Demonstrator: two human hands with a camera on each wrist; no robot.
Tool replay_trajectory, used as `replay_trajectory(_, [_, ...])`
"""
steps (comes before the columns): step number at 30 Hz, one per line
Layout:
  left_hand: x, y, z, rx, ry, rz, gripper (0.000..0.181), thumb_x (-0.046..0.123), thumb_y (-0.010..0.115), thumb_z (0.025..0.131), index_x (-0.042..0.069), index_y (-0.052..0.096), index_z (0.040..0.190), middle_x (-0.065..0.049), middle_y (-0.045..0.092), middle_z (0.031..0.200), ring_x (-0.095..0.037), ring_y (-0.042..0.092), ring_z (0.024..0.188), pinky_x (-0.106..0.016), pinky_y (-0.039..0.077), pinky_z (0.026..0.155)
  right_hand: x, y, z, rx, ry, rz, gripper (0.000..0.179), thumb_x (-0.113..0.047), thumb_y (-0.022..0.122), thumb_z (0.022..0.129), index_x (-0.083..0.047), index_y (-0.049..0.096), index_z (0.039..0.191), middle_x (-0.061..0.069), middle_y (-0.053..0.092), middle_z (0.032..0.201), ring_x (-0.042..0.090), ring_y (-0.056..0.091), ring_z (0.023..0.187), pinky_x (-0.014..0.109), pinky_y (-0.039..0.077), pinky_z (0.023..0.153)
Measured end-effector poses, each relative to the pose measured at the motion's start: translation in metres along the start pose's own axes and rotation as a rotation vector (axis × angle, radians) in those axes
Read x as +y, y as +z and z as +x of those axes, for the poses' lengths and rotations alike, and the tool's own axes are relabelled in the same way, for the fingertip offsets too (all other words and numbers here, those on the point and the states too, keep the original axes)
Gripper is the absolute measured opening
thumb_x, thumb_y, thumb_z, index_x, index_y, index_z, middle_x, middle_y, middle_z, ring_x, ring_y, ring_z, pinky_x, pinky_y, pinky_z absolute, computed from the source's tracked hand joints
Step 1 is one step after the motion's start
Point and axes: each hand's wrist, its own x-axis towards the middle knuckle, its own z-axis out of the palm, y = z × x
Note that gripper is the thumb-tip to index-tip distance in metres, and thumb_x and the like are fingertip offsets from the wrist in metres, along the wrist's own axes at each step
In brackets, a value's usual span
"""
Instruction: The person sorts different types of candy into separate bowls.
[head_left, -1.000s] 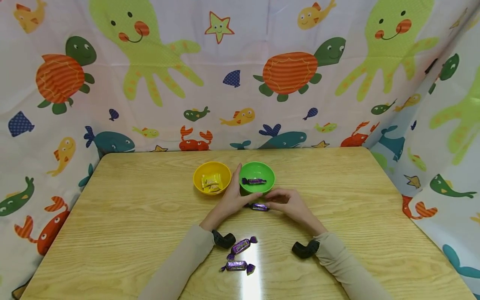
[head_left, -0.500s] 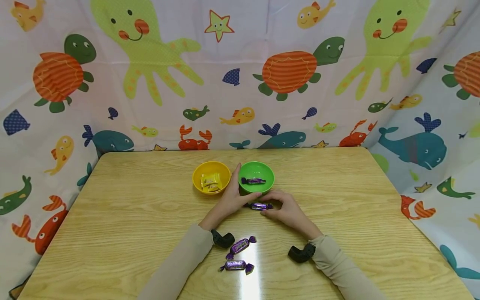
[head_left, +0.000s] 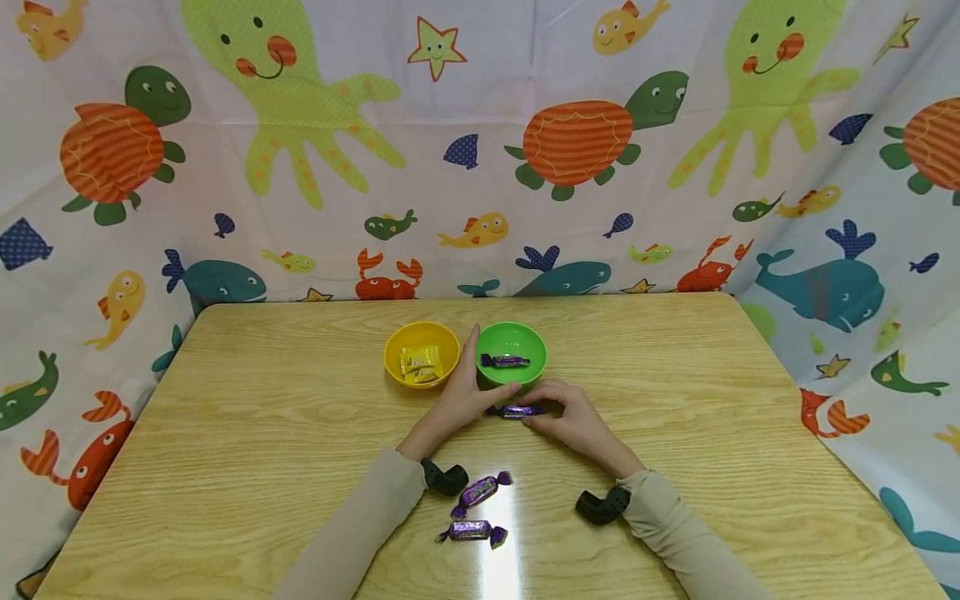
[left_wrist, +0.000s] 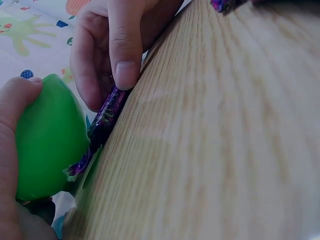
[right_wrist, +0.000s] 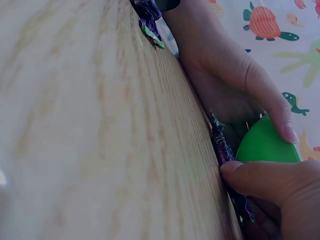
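My left hand (head_left: 459, 398) holds the green bowl (head_left: 534, 337), its fingers along the left side and its thumb across the near side. Inside that bowl lies a purple wrapped candy (head_left: 506, 362). Just in front of it on the table is another purple candy (head_left: 517, 412) with twisted ends. My right hand (head_left: 573, 419) pinches this candy near its right end; in the right wrist view the thumb (right_wrist: 260, 177) lies against the wrapper. From the left wrist side, thumb and fingers close on the end of the candy (left_wrist: 107, 115) beside the bowl wall (left_wrist: 47, 145).
A yellow bowl (head_left: 393, 342) with yellow-wrapped sweets (head_left: 420, 362) stands left of my left hand. Two more purple candies, one slanted (head_left: 480, 493) and one level (head_left: 472, 531), lie between my forearms. A sea-animal curtain (head_left: 465, 83) hangs behind the wooden table (head_left: 285, 433).
My right hand has shifted slightly left, and its thumb has come down to the near side of the candy. The left hand stays at the green bowl. The head view has drifted slightly.
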Motion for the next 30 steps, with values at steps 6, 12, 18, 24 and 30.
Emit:
replay_trajectory(6, [-0.002,0.001,0.0,0.014,0.003,0.005,0.112,0.036,0.079,0.085,0.016,-0.002,0.161,-0.006,0.005,0.166,-0.022,0.013,0.15,-0.047,0.016,0.119,0.022,-0.002,-0.001,-0.036,0.029,0.041,0.02,0.001,0.076,0.084,-0.004,0.076,0.104,0.009,0.071,0.108,0.028,0.063,0.106,0.035,0.048,0.096])
replay_trajectory(12, [-0.002,0.002,0.001,0.006,0.006,0.014,0.113,0.035,0.079,0.086,0.015,-0.003,0.16,-0.006,0.005,0.166,-0.022,0.011,0.15,-0.047,0.014,0.12,0.021,-0.02,-0.003,-0.096,0.076,0.052,0.019,-0.007,0.078,0.085,-0.015,0.078,0.102,-0.004,0.072,0.104,0.016,0.063,0.104,0.038,0.048,0.097])
replay_trajectory(18, [-0.003,0.001,0.002,0.005,0.03,0.018,0.114,0.033,0.079,0.086,0.012,-0.005,0.16,-0.01,0.009,0.166,-0.023,0.014,0.15,-0.047,0.014,0.12,-0.005,-0.04,0.003,-0.098,0.015,0.049,0.019,0.003,0.075,0.085,-0.003,0.076,0.102,0.009,0.073,0.104,0.019,0.064,0.102,0.037,0.049,0.096])
replay_trajectory(24, [-0.004,-0.001,0.003,-0.005,0.058,0.012,0.115,0.026,0.081,0.085,0.01,-0.005,0.16,-0.014,0.009,0.165,-0.024,0.013,0.15,-0.045,0.013,0.12,-0.036,-0.055,0.016,-0.049,-0.025,0.097,0.015,0.006,0.073,0.085,0.003,0.075,0.1,0.015,0.072,0.102,0.019,0.065,0.098,0.03,0.05,0.093])
replay_trajectory(30, [-0.003,0.0,0.003,-0.012,0.029,-0.007,0.116,0.036,0.08,0.085,0.013,-0.006,0.16,-0.009,0.009,0.166,-0.019,0.013,0.15,-0.045,0.013,0.12,-0.021,-0.057,0.032,0.04,0.018,0.098,0.015,-0.004,0.076,0.087,-0.006,0.077,0.102,0.007,0.073,0.104,0.019,0.065,0.1,0.039,0.047,0.1])
